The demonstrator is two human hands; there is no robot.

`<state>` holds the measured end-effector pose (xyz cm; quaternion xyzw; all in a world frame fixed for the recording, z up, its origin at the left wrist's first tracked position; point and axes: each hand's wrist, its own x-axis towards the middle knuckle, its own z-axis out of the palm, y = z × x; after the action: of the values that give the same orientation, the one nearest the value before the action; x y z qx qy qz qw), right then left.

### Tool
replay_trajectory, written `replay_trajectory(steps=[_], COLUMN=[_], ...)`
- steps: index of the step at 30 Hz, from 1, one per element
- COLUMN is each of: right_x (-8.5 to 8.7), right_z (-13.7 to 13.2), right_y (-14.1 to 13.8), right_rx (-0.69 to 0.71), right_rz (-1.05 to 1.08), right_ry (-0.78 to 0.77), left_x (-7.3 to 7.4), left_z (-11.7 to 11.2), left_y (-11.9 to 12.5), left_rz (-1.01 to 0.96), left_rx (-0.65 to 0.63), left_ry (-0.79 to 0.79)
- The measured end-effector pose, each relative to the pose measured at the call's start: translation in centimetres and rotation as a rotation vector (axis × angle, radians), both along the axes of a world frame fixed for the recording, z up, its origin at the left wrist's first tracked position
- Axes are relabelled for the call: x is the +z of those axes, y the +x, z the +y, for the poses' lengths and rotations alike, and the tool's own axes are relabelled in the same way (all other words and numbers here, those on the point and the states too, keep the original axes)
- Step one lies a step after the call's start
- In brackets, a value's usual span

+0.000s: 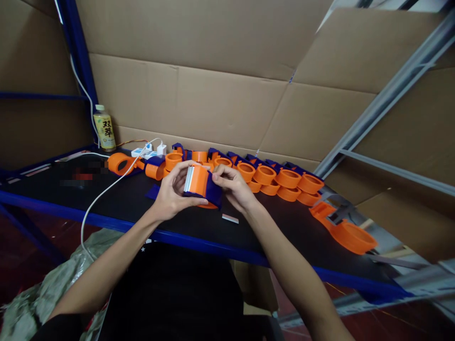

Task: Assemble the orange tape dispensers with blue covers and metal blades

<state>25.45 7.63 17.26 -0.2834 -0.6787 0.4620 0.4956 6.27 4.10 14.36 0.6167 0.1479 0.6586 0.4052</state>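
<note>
Over the front of the black-topped table, my left hand [170, 195] is wrapped round an orange and dark-blue tape dispenser [199, 182]. Its serrated metal blade faces left, towards my left fingers. On the other side, my right hand [234, 186] has thumb and fingers closed at the dispenser's blue part; whether a small piece is pinched there is hidden. A small pale strip [230, 218] lies on the table just below my right hand. Behind both hands, several more orange and blue dispensers [265, 174] stand in stacked rows.
An orange dispenser [353, 237] lies at the table's right end. A white power strip [149, 151] and cable [103, 194] are at left, near another orange dispenser [120, 163]. A yellow-labelled bottle [104, 129] stands in the back left corner. Cardboard [213, 99] walls the back.
</note>
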Motion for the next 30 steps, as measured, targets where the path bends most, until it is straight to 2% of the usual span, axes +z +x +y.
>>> replay_trajectory(steps=[7,13,15,19,21,24,27,30], right_x=[0.4,0.0,0.0,0.0,-0.5,-1.8,-3.1,-3.7], right_z=[-0.3,0.0,-0.1,-1.6,-3.0,-5.0,-6.5,-7.5], right_y=[0.3,0.8,1.0,1.5,1.6,1.6,2.0,3.4], right_rx=[0.044,-0.043,-0.105,-0.26,-0.306,-0.447,-0.592,-0.602], right_rz=[-0.012,-0.083,-0.147,-0.398,-0.569,-0.78,-0.905,-0.957], right_ry=[0.03,0.125,0.218,0.541,0.695,0.869,0.943,0.937], left_x=[0.5,0.2,0.0,-0.3,-0.5,-0.7,-1.1,-1.5], left_z=[-0.5,-0.6,-0.2,0.8,1.1,1.0,0.3,-0.3], left_y=[-0.3,0.2,0.4,0.7,1.0,1.9,3.1,4.0], left_rz=[0.042,0.021,0.01,-0.151,-0.276,-0.372,-0.423,-0.389], left_rx=[-0.036,0.01,0.013,0.085,0.124,0.084,0.024,-0.102], left_ry=[0.009,0.001,-0.008,-0.071,-0.149,-0.303,-0.401,-0.492])
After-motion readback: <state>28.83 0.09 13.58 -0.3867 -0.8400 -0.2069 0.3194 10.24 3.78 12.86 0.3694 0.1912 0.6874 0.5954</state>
